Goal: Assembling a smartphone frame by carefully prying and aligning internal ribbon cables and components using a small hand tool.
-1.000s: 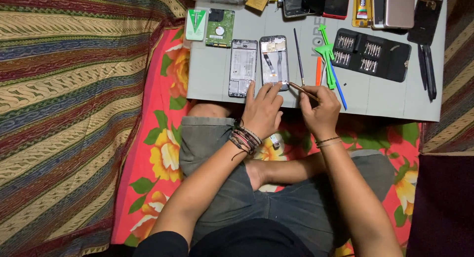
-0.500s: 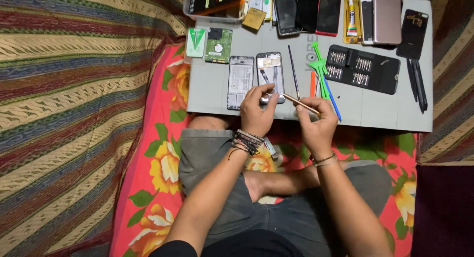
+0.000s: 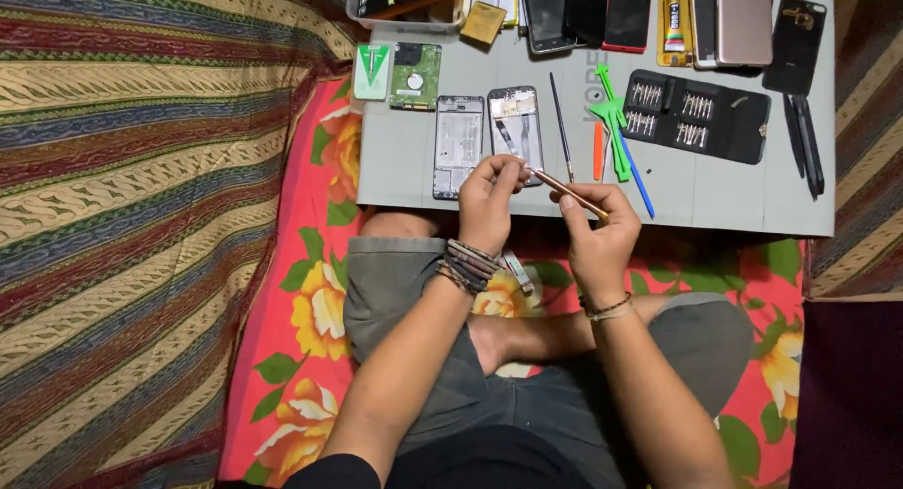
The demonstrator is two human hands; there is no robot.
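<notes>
Over the near edge of the grey board [image 3: 715, 193], head view: the left hand [image 3: 489, 207] and right hand [image 3: 600, 235] share one thin brown tool [image 3: 564, 189]. Left fingertips pinched shut on its far tip; right thumb and forefinger closed round its shaft. Just beyond the left fingers lies an opened phone [image 3: 516, 127], with a bare phone frame [image 3: 458, 146] beside it. Right of the fingers: green plastic pry tools [image 3: 613, 122], black bit case [image 3: 696, 115].
</notes>
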